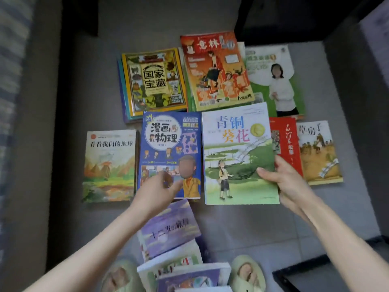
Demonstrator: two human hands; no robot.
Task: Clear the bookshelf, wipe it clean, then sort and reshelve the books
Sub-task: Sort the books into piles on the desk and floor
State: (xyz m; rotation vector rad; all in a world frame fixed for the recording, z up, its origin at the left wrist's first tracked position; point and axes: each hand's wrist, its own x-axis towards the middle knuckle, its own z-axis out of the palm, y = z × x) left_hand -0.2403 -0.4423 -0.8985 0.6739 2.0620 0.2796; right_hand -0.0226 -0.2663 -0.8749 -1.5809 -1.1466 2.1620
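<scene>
Eight covers lie face up on the floor [242,224] in two rows, three toward its far edge and five nearer.

Far row, from the left:
- a yellow book [153,81] reading 国家宝藏, on top of a stack
- an orange magazine [216,70] headed 意林, also on a stack
- a green book [277,81] whose title is too blurred to read

Near row, from the left:
- a landscape book [109,165], 看看我们的地球
- a blue book [168,140], 漫画物理
- a white book [235,144], 青铜葵花
- a red book [289,144], its writing unclear
- a tan book [320,152], 草房子

At the floor's near edge, between two slippers [248,272], a loose pile is topped by a purple book [168,230], 十二岁的旅程.

The right hand [288,182] has its grip clamped on the white book's lower right corner, thumb on the cover. The left hand [156,189] hovers over the blue book's lower part. It is blurred, so I cannot tell whether its grip is apart or together.
</scene>
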